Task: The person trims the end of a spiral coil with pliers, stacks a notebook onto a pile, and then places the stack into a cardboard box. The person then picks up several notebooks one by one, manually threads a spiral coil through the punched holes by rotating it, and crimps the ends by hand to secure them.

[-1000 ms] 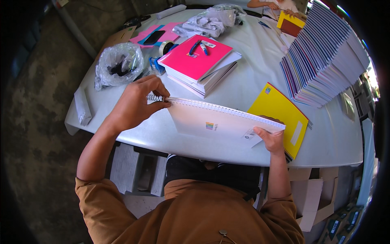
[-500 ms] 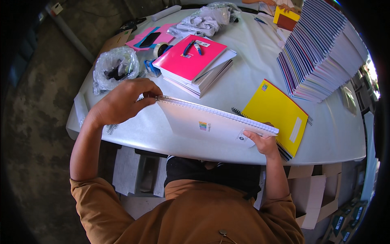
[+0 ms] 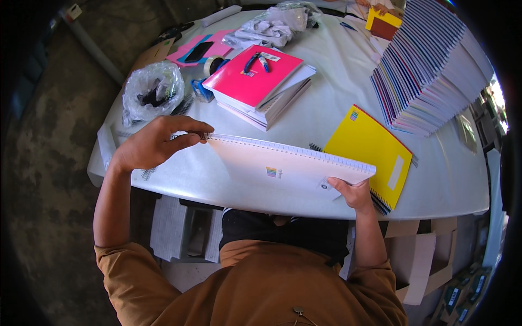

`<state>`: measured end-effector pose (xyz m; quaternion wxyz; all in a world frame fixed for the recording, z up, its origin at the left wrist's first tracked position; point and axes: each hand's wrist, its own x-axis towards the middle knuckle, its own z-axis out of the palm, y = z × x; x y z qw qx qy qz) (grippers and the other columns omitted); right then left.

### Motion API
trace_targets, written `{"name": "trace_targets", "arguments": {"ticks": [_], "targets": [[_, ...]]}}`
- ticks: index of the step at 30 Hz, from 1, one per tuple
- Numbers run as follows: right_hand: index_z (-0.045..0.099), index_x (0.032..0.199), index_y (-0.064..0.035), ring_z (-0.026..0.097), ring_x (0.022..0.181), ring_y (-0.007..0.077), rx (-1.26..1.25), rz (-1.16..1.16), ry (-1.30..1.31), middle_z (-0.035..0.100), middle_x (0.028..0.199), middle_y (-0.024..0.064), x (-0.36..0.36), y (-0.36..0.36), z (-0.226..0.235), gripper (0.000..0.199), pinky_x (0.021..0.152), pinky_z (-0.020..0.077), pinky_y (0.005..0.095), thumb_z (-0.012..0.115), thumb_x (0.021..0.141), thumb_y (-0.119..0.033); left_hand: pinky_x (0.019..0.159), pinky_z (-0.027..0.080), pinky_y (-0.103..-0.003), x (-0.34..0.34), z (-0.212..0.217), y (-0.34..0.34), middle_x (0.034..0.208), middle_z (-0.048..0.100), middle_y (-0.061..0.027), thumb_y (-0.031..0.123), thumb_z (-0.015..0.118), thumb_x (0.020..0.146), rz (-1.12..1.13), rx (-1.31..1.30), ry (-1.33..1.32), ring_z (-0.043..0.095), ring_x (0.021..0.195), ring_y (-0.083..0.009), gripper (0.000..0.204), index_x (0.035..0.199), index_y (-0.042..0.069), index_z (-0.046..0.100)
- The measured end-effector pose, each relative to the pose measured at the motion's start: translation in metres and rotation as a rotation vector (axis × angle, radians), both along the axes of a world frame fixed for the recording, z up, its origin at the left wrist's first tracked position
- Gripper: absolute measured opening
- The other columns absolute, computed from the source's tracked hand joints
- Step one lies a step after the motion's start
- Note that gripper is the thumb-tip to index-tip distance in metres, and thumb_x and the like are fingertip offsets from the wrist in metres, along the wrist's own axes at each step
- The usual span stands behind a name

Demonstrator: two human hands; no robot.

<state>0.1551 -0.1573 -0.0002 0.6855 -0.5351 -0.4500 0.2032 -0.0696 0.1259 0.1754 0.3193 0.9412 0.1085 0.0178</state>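
A white-covered notebook [image 3: 247,163] is held up on its long side, with its row of punched holes along the top edge. My left hand [image 3: 152,142] pinches a dark spiral coil [image 3: 207,136] at the left end of that edge, thumb and forefinger together. How far the coil runs through the holes I cannot make out. The notebook's right end is gripped by my right hand [image 3: 352,192], thumb on the near cover and the other fingers hidden behind. Beyond that hand lies a yellow notebook [image 3: 367,138], with dark coils sticking out beneath it.
A pink-topped stack [image 3: 239,89] bears blue-handled pliers [image 3: 252,62]. At right rises a tall pile of spiral-bound notebooks [image 3: 421,70]. A plastic bag [image 3: 135,89] with dark contents, loose coils [image 3: 184,106], tape [image 3: 211,66] and a phone [image 3: 199,52] lie left. Another person's hands [image 3: 380,10] work at the far edge.
My left hand has dropped slightly and its fingers reach out straighter at the coil. The notebook's left end has sunk a little, while my right hand keeps its grip.
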Motion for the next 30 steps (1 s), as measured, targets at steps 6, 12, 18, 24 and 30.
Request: {"name": "trace_targets", "arguments": {"ticks": [6,12,18,24,30], "targets": [[0.065,0.099,0.0011,0.063,0.079,0.0147,-0.058,-0.027,-0.058,0.068,0.091,0.0082,-0.004,-0.001,0.002,0.019,0.072,0.0493,0.0248,0.066,0.081,-0.004,0.081,0.045,-0.034,0.012,0.000,-0.017,0.094,0.062,-0.0113,0.007,0.064,0.080,0.050,0.341,-0.137,0.059,0.088,-0.0267,0.022,0.100,-0.001,0.060],[0.066,0.094,0.0037,0.061,0.079,0.0146,-0.185,-0.044,-0.203,0.066,0.087,0.0090,-0.005,0.000,0.015,0.015,0.073,0.0481,0.0256,0.065,0.080,-0.003,0.081,0.044,-0.038,0.018,0.008,-0.027,0.105,0.059,-0.0135,0.010,0.065,0.078,-0.023,0.564,-0.011,0.057,0.092,-0.0306,0.026,0.102,0.002,0.058],[0.065,0.094,0.0035,0.061,0.078,0.0141,-0.109,-0.032,-0.064,0.067,0.086,0.0082,-0.009,0.001,0.017,0.016,0.072,0.0481,0.0251,0.066,0.079,-0.002,0.079,0.044,-0.039,0.018,0.003,-0.029,0.101,0.060,-0.0106,0.010,0.068,0.075,-0.023,0.601,-0.054,0.058,0.090,-0.0298,0.023,0.095,0.004,0.060],[0.066,0.096,0.0034,0.065,0.077,0.0159,-0.145,-0.060,-0.136,0.068,0.089,0.0110,-0.008,0.004,0.016,0.017,0.068,0.0496,0.0235,0.064,0.080,-0.003,0.076,0.045,-0.036,0.020,-0.006,-0.021,0.090,0.062,-0.0096,0.010,0.069,0.073,-0.033,0.672,-0.198,0.059,0.087,-0.0283,0.022,0.093,0.004,0.061],[0.066,0.101,-0.0010,0.066,0.079,0.0155,-0.154,-0.079,-0.392,0.068,0.093,0.0133,-0.011,0.006,0.028,0.023,0.070,0.0504,0.0240,0.060,0.079,-0.002,0.088,0.038,-0.038,0.013,-0.009,-0.023,0.098,0.059,-0.0087,0.015,0.072,0.071,-0.058,0.718,-0.223,0.054,0.099,-0.0276,0.032,0.099,0.006,0.059]]}}
